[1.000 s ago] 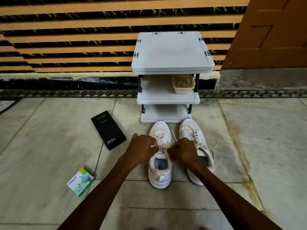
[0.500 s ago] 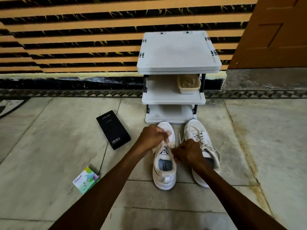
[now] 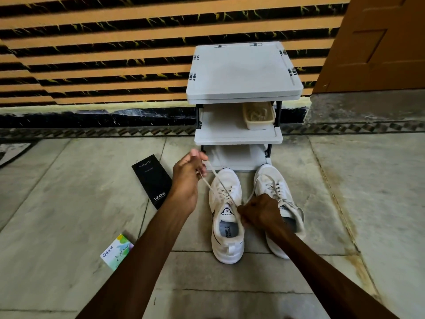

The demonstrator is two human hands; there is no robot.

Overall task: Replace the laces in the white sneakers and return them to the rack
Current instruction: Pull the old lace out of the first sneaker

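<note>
Two white sneakers stand on the floor in front of a grey three-shelf rack (image 3: 243, 93). The left sneaker (image 3: 226, 240) has a cream lace (image 3: 218, 180) stretched up and to the left from its eyelets. My left hand (image 3: 187, 173) grips that lace end, raised above the floor left of the shoe's toe. My right hand (image 3: 258, 214) is curled over the tongue area, pinching the other end of the lace. The right sneaker (image 3: 273, 183) is laced, and my right hand and forearm hide part of it.
A beige tray (image 3: 258, 122) holding laces sits on the rack's middle shelf. A black phone box (image 3: 153, 180) lies left of the shoes, and a small colourful box (image 3: 117, 252) lies nearer me. A striped wall and a brown door (image 3: 377, 42) stand behind.
My left hand has moved up and to the left, pulling the lace out taut from the left sneaker. My right hand has stayed at the tongue.
</note>
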